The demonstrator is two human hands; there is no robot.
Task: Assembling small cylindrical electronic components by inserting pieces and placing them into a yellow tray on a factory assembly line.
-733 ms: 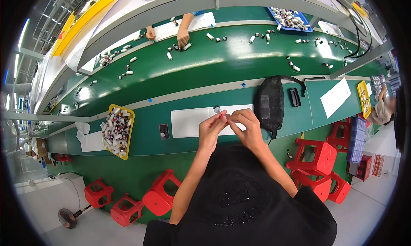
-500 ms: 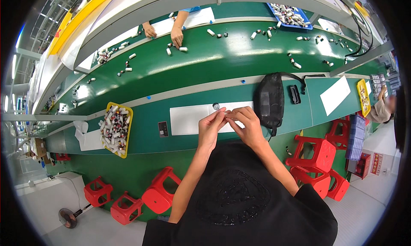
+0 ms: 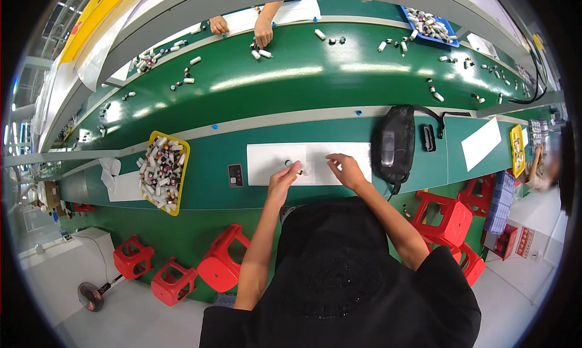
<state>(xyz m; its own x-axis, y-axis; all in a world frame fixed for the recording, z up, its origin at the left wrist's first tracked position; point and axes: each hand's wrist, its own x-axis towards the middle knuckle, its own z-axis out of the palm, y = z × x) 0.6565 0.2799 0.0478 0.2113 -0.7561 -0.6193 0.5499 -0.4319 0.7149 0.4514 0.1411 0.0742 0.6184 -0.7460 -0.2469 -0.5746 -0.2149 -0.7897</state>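
Observation:
My left hand is closed over the white paper sheets, with a small bottle pinched in its fingers. A dark round cap end shows above the fingertips; most of the bottle is hidden. A small pale and dark bit shows just right of that thumb, too small to make out. To the right, my right hand hovers over the same sheets, fingers bent but apart, nothing visible in them. A dark flat box-like device lies left of the sheets.
A yellow tray heaped with small bottles stands at left. A black bag and black case lie at right. Beyond runs a green belt with scattered bottles, where another person's hands work. Red stools stand below the table.
My hands were together at the small bottle; now they are apart, the right hand empty and the left lower and further left with the bottle. The whole view has shifted slightly.

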